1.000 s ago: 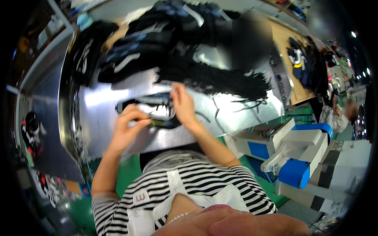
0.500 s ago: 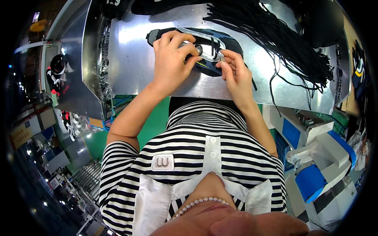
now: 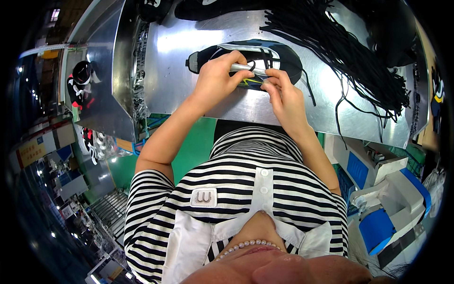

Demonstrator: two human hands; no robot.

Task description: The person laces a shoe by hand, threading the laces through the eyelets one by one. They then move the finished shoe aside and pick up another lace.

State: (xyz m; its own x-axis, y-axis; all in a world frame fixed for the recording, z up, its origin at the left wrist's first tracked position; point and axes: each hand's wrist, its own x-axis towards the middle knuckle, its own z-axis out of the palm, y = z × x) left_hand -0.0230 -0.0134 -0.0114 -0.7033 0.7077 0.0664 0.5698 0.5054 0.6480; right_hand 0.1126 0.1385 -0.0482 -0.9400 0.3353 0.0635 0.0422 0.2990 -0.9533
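Observation:
A black shoe upper [image 3: 291, 59] with dark blue-grey parts, a pale opening edge and a yellow-green mark lies sideways on the metal table. A black shoelace [image 3: 270, 59] crosses its opening, with a loop standing up by my left fingertips and a loose end trailing right. My left hand [image 3: 218, 78] pinches the near edge of the opening between thumb and fingers. Close beside it, my right hand [image 3: 286, 97] is closed at the same edge, thumb and index together; what lies between those fingertips is too small to make out.
A thick bundle of black laces [image 3: 340, 61] spreads over the right of the metal table [image 3: 175, 80], some strands hanging past its front edge. More dark shoe pieces [image 3: 213, 9] lie along the back. A white and blue machine [image 3: 378, 222] stands at lower right.
My left hand has shifted from over the opening to its near edge. The right fingers have closed in nearer to the left ones. The whole view has shifted slightly.

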